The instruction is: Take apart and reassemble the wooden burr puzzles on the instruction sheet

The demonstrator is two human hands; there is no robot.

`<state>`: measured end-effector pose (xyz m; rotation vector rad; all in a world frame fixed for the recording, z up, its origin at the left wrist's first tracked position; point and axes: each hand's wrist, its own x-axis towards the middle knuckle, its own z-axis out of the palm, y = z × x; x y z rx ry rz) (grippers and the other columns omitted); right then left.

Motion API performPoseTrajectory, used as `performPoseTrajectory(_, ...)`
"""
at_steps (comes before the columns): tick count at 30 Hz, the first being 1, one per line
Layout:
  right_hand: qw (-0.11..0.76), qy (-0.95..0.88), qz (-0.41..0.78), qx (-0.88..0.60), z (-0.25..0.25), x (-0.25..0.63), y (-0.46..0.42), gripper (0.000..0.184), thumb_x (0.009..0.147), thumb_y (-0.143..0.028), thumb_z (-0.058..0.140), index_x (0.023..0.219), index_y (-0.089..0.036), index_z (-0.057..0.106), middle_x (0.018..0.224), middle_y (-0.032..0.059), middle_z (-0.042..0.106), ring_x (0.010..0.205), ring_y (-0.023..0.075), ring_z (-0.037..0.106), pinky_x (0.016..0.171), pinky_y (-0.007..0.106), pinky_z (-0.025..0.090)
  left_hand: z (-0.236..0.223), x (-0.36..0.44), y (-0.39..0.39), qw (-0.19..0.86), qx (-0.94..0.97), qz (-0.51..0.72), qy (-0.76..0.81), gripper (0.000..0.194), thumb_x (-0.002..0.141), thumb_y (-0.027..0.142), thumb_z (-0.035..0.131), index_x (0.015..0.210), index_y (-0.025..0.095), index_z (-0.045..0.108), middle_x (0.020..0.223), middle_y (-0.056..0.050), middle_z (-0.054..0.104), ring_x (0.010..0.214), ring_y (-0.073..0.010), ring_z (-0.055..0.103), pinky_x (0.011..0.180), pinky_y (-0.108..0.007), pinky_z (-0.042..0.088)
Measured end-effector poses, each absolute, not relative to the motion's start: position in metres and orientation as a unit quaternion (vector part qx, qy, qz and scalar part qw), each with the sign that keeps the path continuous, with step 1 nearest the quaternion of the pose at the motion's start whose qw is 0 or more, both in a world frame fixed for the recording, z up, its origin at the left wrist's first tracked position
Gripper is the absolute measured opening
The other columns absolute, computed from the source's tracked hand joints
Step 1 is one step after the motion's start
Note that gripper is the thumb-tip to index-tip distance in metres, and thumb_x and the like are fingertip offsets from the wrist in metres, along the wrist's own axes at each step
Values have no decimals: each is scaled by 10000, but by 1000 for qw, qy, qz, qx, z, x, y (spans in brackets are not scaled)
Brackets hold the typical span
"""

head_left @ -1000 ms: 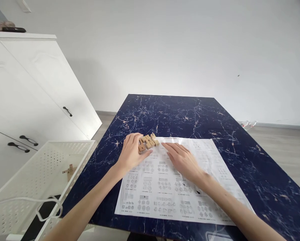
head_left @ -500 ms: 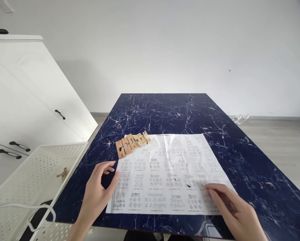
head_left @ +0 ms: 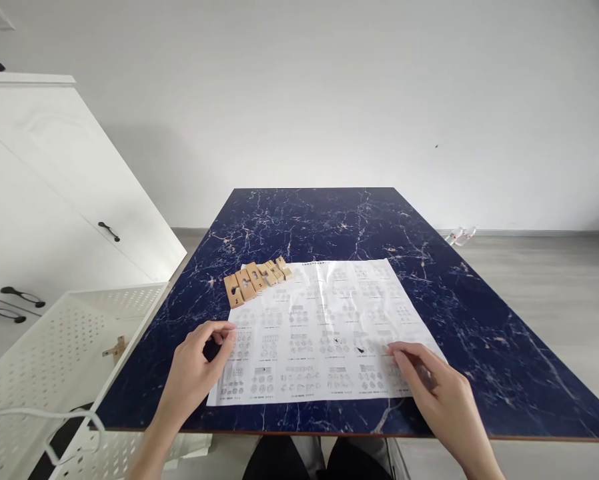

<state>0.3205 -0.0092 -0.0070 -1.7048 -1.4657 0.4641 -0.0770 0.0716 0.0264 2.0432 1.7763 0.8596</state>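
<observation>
A creased white printed sheet [head_left: 324, 320] lies near the front of the table. My left hand [head_left: 193, 363] is at its left edge, thumb and forefinger closed on the margin. Over the sheet's lower right part rests my right hand [head_left: 442, 387], its fingers curled and the thumb against the forefinger. What those fingertips hold, if anything, is hidden. A slanting row of several flat wooden blocks [head_left: 249, 280], some with cut-outs and black numbers, lies along the sheet's upper left corner, partly on the dark blue tabletop. Neither hand touches the blocks.
The table [head_left: 309, 223] has a dark blue marbled top. On the left stand a perforated white bin [head_left: 79, 327], with small wooden pieces [head_left: 117, 348] and a white cable [head_left: 39, 415], and a white cabinet [head_left: 54, 167]. Clear bottles [head_left: 461, 235] are on the floor beyond the right edge.
Both hands drew back from the blocks toward the near part of the sheet. The left let go of the blocks, and its thumb and forefinger came together. The view also shifted.
</observation>
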Motion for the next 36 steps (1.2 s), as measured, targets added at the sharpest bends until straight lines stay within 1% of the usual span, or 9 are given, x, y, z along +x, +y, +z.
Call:
performPoseTrajectory(4, 414, -595, 187, -663, -11, 327, -7, 363, 1058, -539, 568, 1033, -251, 788, 1095, 89, 835, 959, 260, 801, 791, 278, 608, 26, -77, 72, 146, 721, 292, 611, 372, 1001, 577, 583, 1039, 244, 743, 957, -45, 763, 900, -243, 716, 850, -350, 550)
performPoseTrajectory(8, 419, -597, 186, -658, -11, 329, -6, 367, 1061, -534, 565, 996, -241, 777, 1031, 88, 833, 902, 257, 791, 742, 279, 588, 25, -78, 71, 145, 724, 286, 611, 383, 1001, 590, 586, 1064, 244, 740, 985, -48, 765, 927, -241, 712, 856, -341, 551)
performPoseTrajectory(12, 426, -590, 192, -658, -10, 327, -7, 351, 1063, -514, 559, 945, -238, 740, 919, 61, 802, 824, 233, 749, 714, 277, 545, 25, -78, 70, 146, 723, 286, 611, 389, 996, 598, 593, 1067, 247, 743, 996, -50, 769, 932, -241, 714, 839, -328, 556)
performPoseTrajectory(15, 428, -587, 195, -659, -8, 326, -9, 345, 1066, -497, 544, 909, -237, 707, 853, 37, 761, 784, 214, 703, 705, 275, 507, 25, -77, 70, 144, 724, 290, 609, 396, 993, 603, 593, 1059, 243, 746, 998, -56, 776, 923, -242, 720, 804, -316, 558)
performPoseTrajectory(19, 424, -590, 193, -659, -6, 324, -10, 354, 1072, -481, 509, 871, -234, 663, 766, 17, 683, 691, 191, 594, 604, 275, 425, 27, -75, 69, 149, 724, 294, 607, 419, 985, 615, 596, 1066, 235, 753, 1011, -77, 783, 921, -249, 730, 736, -298, 558)
performPoseTrajectory(21, 426, -593, 192, -656, -6, 324, -11, 354, 1070, -474, 500, 856, -232, 645, 743, 14, 653, 678, 190, 568, 590, 277, 407, 27, -74, 69, 153, 721, 294, 609, 424, 983, 616, 595, 1072, 232, 752, 1013, -80, 782, 926, -253, 731, 731, -301, 559)
performPoseTrajectory(27, 420, -602, 182, -654, -10, 328, -9, 336, 1056, -449, 507, 829, -230, 621, 703, -10, 604, 632, 169, 523, 610, 266, 412, 26, -76, 68, 153, 719, 295, 611, 409, 984, 604, 591, 1058, 231, 742, 1008, -71, 778, 924, -252, 729, 770, -322, 562)
performPoseTrajectory(32, 416, -612, 173, -650, -13, 329, -8, 330, 1046, -439, 523, 817, -226, 629, 703, -6, 624, 626, 167, 536, 613, 259, 431, 26, -78, 68, 141, 728, 290, 605, 399, 995, 593, 582, 1060, 234, 742, 1000, -67, 774, 924, -247, 725, 778, -317, 562)
performPoseTrajectory(36, 416, -610, 166, -654, -12, 325, -9, 334, 1048, -444, 528, 810, -227, 617, 701, -4, 613, 616, 166, 528, 607, 256, 439, 26, -78, 68, 133, 730, 288, 606, 400, 1001, 598, 583, 1064, 238, 745, 994, -66, 773, 921, -240, 723, 790, -308, 564)
